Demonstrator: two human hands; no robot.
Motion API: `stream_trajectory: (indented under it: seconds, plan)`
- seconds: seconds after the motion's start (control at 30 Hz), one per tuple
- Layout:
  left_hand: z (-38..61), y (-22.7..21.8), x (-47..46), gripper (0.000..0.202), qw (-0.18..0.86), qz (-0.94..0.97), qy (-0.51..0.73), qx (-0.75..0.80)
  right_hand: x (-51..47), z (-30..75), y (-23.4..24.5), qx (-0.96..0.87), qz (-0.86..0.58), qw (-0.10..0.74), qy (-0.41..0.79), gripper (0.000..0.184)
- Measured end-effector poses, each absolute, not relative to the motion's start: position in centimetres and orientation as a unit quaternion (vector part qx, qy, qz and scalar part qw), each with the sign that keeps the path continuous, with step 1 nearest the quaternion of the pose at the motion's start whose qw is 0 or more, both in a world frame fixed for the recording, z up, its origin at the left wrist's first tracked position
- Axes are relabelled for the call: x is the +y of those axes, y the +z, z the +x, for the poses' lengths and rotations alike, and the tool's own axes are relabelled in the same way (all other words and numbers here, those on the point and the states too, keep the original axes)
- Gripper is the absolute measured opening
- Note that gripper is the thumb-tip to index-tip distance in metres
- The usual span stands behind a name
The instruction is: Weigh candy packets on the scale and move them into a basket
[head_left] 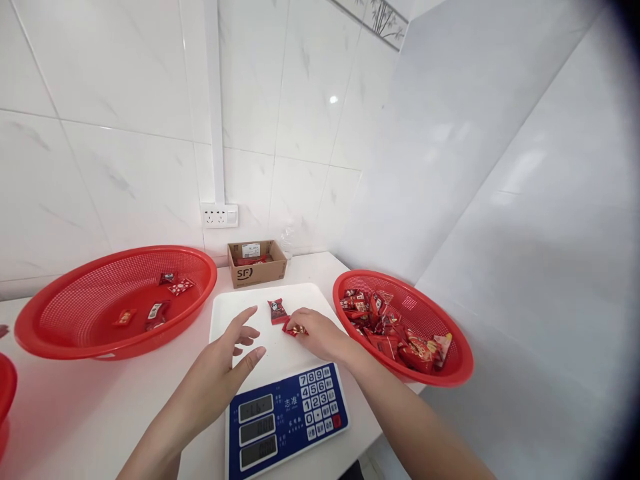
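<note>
A digital scale [287, 420] with a white weighing plate [267, 363] and a blue keypad panel stands in front of me. On the plate lies a small red snack packet [277, 311]. Close beside it, my right hand [313, 331] has its fingers closed on a red and gold snack packet [295, 329], partly hidden by the fingers and low at the plate's surface. My left hand [230, 363] hovers over the plate's left side, fingers apart and nothing in them.
To the right, a red plastic basket [457, 360] holds many snack packets. A larger red basket [55, 347] at left holds several packets. Behind the scale is a cardboard box [263, 272] with red packets inside. Another red basket [6, 387] shows at the left edge.
</note>
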State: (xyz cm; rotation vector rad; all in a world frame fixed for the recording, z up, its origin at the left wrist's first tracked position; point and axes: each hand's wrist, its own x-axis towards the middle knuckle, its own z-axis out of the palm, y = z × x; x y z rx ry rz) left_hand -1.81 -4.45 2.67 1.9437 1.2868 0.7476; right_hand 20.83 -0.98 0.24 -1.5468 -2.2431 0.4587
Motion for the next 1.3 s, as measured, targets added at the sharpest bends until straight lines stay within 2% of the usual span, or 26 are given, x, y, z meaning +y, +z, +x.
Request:
stream_trajectory:
  seconds: [0.23, 0.37, 0.43, 0.53, 0.63, 0.77, 1.0, 1.3]
  plan:
    - [-2.0, 2.6, -4.4, 0.055, 0.350, 0.746, 0.282, 0.490, -1.1, 19.2, -0.2, -0.802, -0.503, 0.248, 0.203, 0.030]
    - [-2.0, 2.7, -4.4, 0.056, 0.353, 0.747, 0.279, 0.489, 0.0, 19.9, -0.5, -0.808, -0.510, 0.251, 0.153, 0.030]
    - [-1.9, 2.7, -4.4, 0.056, 0.353, 0.747, 0.278, 0.490, 1.1, 20.2, -0.3, -0.825, -0.508, 0.222, 0.107, 0.039]
    - [-1.9, 2.8, -4.5, 0.056, 0.356, 0.748, 0.273, 0.489, 2.9, 20.3, 0.2, -0.872, -0.475, 0.106, 0.062, 0.055]
    - [-2.0, 2.9, -4.6, 0.056, 0.360, 0.746, 0.270, 0.491, 4.1, 20.3, 0.6, -0.891, -0.451, 0.015, 0.052, 0.051]
    - [-2.1, 3.0, -4.5, 0.055, 0.360, 0.742, 0.272, 0.495, 4.6, 20.7, 0.3, -0.864, -0.500, 0.023, 0.053, 0.038]
    - [-2.0, 2.7, -4.3, 0.055, 0.371, 0.745, 0.256, 0.492, 3.4, 21.4, 0.2, -0.799, -0.596, 0.054, 0.061, 0.036]
    - [-1.9, 3.1, -4.7, 0.055, 0.379, 0.740, 0.247, 0.497, 2.1, 20.8, 1.9, -0.819, -0.556, 0.042, 0.136, 0.042]
